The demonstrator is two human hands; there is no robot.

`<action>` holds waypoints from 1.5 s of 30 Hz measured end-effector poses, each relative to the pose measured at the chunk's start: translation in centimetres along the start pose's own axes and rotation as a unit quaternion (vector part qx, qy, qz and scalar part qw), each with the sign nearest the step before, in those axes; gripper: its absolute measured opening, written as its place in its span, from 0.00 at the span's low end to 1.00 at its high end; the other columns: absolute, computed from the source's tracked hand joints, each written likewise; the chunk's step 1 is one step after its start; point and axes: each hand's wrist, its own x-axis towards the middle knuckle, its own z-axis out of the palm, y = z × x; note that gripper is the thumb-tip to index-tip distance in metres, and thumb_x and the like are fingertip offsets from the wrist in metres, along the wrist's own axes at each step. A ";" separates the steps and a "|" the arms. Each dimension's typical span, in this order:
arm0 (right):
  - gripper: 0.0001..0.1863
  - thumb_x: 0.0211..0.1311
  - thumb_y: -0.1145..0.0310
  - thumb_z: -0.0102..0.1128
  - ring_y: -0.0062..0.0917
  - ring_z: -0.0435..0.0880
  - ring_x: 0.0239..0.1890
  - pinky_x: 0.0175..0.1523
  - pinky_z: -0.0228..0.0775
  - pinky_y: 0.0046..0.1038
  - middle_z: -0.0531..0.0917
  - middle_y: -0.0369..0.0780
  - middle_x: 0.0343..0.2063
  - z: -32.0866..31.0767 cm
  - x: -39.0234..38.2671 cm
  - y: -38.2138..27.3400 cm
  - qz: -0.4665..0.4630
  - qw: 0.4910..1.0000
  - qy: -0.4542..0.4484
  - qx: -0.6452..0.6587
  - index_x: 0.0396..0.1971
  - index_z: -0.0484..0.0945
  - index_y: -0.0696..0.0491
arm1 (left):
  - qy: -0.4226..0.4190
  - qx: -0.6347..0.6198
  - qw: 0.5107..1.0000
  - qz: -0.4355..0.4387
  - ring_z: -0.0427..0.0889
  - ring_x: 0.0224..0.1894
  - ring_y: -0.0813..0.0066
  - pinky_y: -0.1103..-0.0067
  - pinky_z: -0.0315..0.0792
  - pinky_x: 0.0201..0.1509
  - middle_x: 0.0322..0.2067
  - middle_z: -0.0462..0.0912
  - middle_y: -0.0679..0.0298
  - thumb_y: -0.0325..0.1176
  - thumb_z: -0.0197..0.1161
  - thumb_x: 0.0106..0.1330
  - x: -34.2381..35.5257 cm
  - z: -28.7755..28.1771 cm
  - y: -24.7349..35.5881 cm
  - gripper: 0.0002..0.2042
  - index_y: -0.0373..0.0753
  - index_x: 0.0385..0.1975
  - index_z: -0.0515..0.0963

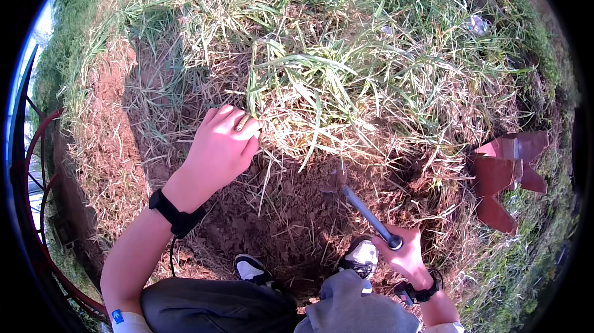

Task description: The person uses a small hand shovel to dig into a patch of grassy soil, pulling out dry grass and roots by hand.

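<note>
My left hand [219, 144] is closed on some grass blades [252, 98] at the edge of a clump of green and dry grass [309, 70], slightly left of centre. Lower right, my right hand [405, 252] grips a metal-handled digging tool [365, 209], whose head rests on or in the dark crumbly soil [291, 203]; the head's exact shape is hard to make out. Dry straw lies around both hands, below the greener blades.
Reddish-brown flat angular pieces [495, 197] lie at the right. A red metal frame [43, 197] curves along the far left. My shoes [359, 256] are at the bottom centre. Paler reddish soil with straw [111, 110] runs down the left, and thicker grass covers the upper area.
</note>
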 end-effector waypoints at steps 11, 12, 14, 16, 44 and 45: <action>0.13 0.75 0.68 0.65 0.14 0.65 0.14 0.22 0.57 0.21 0.69 0.30 0.15 -0.4 1.9 -2.8 0.203 0.866 -0.011 0.458 0.41 0.82 0.67 | -0.005 0.019 1.000 -0.008 0.82 0.43 0.60 0.65 0.75 0.52 0.35 0.82 0.62 0.28 0.68 0.65 -2.1 -1.2 0.2 0.04 0.41 0.38 0.83; 0.14 0.75 0.67 0.65 0.14 0.68 0.14 0.21 0.58 0.22 0.73 0.31 0.15 -1.3 1.1 -3.4 0.192 0.900 -0.006 0.391 0.36 0.84 0.65 | -0.013 0.017 1.000 -0.009 0.82 0.43 0.60 0.64 0.75 0.52 0.35 0.82 0.62 0.28 0.68 0.65 -2.4 -1.3 0.2 0.04 0.41 0.38 0.83; 0.12 0.71 0.67 0.69 0.14 0.73 0.15 0.20 0.61 0.22 0.77 0.32 0.13 -3.8 -0.9 -3.2 0.114 0.985 -0.026 0.127 0.33 0.87 0.62 | -0.026 0.006 1.000 -0.008 0.81 0.43 0.59 0.64 0.75 0.52 0.34 0.81 0.62 0.28 0.68 0.65 -2.7 -1.3 0.2 0.04 0.41 0.38 0.82; 0.09 0.65 0.68 0.73 0.13 0.76 0.16 0.20 0.63 0.22 0.79 0.33 0.13 -5.3 -3.1 -4.2 -0.003 0.997 -0.003 -0.082 0.33 0.89 0.59 | -0.038 -0.004 0.999 -0.009 0.81 0.42 0.59 0.63 0.75 0.52 0.33 0.80 0.62 0.29 0.67 0.66 -2.8 -0.9 0.2 0.04 0.41 0.38 0.81; 0.19 0.66 0.61 0.71 0.15 0.65 0.16 0.23 0.55 0.30 0.71 0.32 0.10 -5.6 3.1 -7.4 0.155 0.976 -0.126 -0.087 0.20 0.83 0.59 | -0.158 -0.064 0.985 0.004 0.84 0.51 0.56 0.61 0.77 0.60 0.43 0.87 0.57 0.34 0.65 0.68 -2.7 6.1 1.3 0.12 0.37 0.47 0.84; 0.18 0.67 0.62 0.71 0.15 0.65 0.16 0.23 0.55 0.29 0.71 0.32 0.10 -4.6 2.0 -6.2 0.147 0.981 -0.111 -0.054 0.21 0.83 0.59 | -0.185 -0.052 0.981 -0.003 0.85 0.50 0.54 0.61 0.78 0.59 0.43 0.88 0.56 0.33 0.65 0.68 -2.5 5.7 1.3 0.11 0.37 0.47 0.84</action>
